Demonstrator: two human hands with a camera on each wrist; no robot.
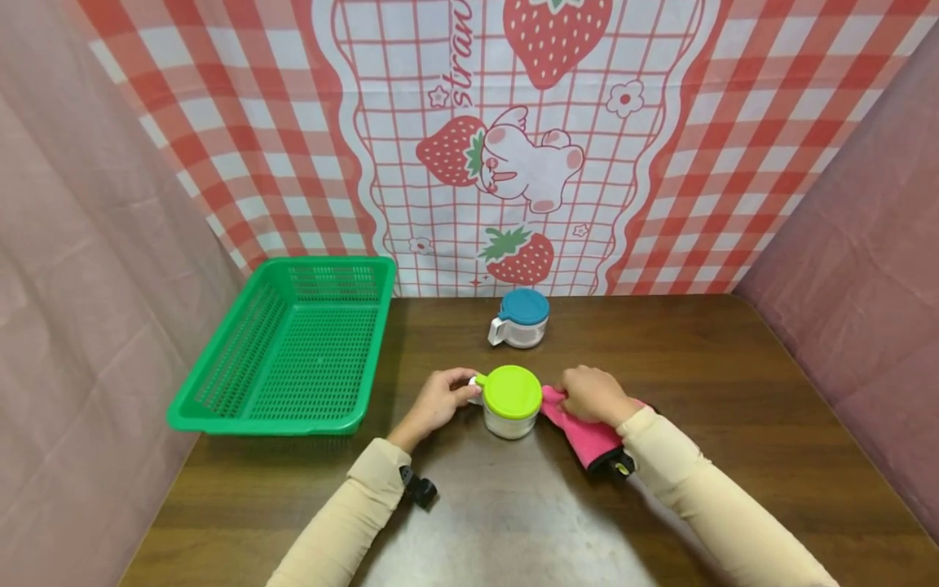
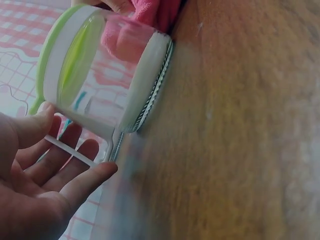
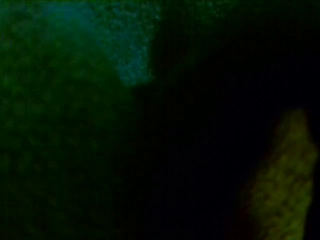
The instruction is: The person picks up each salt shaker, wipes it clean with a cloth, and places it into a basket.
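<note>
well, a green perforated plastic basket (image 1: 279,426) sat at the left of the bench (image 1: 469,530). the left hand (image 1: 440,399) held the white handle (image 2: 72,151) of the lime-lidded seasoning jar (image 1: 512,399), which stood upright between the hands. just behind was a blue-lidded seasoning jar (image 1: 524,316), its handle facing left. the right hand (image 1: 596,395), apart from the left, gripped a pink plush cloth (image 1: 587,440) against the lime-lidded seasoning jar.

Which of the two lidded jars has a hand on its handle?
The lime-lidded jar, whose handle the left hand pinches. The blue-lidded jar stands farther back, with neither hand touching it.
</note>
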